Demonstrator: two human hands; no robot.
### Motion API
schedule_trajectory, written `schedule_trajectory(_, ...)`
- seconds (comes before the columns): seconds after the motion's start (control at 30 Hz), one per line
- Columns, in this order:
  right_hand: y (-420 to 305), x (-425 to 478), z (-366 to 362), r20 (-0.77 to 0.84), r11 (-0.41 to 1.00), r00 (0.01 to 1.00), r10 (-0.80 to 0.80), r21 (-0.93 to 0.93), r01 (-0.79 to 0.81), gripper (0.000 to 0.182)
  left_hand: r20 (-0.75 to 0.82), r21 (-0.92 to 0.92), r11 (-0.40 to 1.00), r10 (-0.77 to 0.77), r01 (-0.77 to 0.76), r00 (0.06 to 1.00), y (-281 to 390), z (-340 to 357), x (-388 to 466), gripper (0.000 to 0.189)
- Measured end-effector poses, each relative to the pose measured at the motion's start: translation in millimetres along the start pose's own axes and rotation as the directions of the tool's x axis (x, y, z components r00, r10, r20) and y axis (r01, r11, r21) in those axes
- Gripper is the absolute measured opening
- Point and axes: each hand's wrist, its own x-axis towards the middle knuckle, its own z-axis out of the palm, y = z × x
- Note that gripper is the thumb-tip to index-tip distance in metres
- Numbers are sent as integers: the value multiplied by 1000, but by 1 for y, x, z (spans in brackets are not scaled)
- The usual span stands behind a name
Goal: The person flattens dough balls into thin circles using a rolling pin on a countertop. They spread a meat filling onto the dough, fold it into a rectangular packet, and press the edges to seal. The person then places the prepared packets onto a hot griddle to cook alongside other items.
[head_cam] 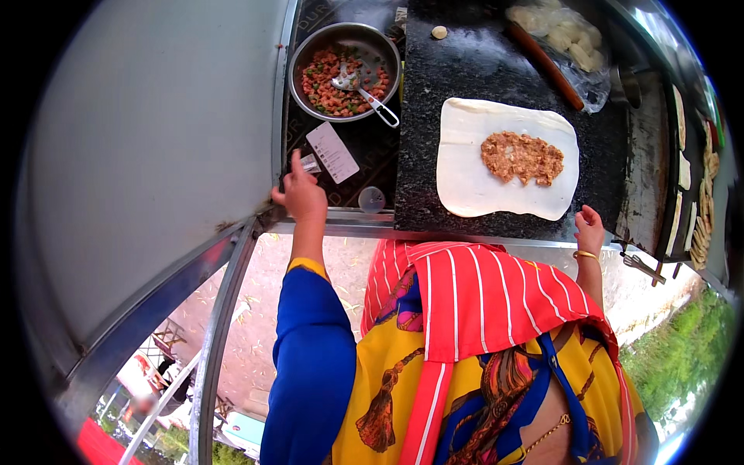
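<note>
A thin sheet of dough lies flat on the black speckled stone counter, with minced meat filling spread over its middle and right part. My left hand is over the dark surface at the left, index finger extended, holding nothing; a small packet and a white printed card are beside it. Just off the dough's lower right corner is my right hand, fingers curled; whether anything is between them I cannot tell. A steel bowl holds chopped red and green filling and a slotted spoon.
A wooden rolling pin lies against a plastic bag of dough pieces. One small dough ball sits at the back. At the right, a griddle carries flat breads; tongs hang near its edge. A round clear lid lies near the front.
</note>
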Motion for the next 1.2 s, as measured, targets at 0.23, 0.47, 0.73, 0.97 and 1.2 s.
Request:
schedule_trajectory(0.23,-8,-8,15,10,995,995,-95,19,95,37,69,4,987,-158,158,985,-25,-11,-6,87)
schedule_trajectory(0.47,-15,-36,21,-13,991,991,-130,-29,129,36,307,-74,996,76,-56,949,-23,14,9,102)
schedule_trajectory(0.73,-5,-68,24,-71,994,992,-103,-43,101,38,440,139,961,157,-240,884,-31,36,40,97)
schedule_trajectory(0.97,0,-90,31,-105,995,992,-70,-79,62,37,460,119,969,141,-218,877,-30,25,74,100)
schedule_trajectory(1.2,5,-91,32,-102,994,991,-89,-70,82,36,448,105,978,117,-182,886,-28,24,79,100)
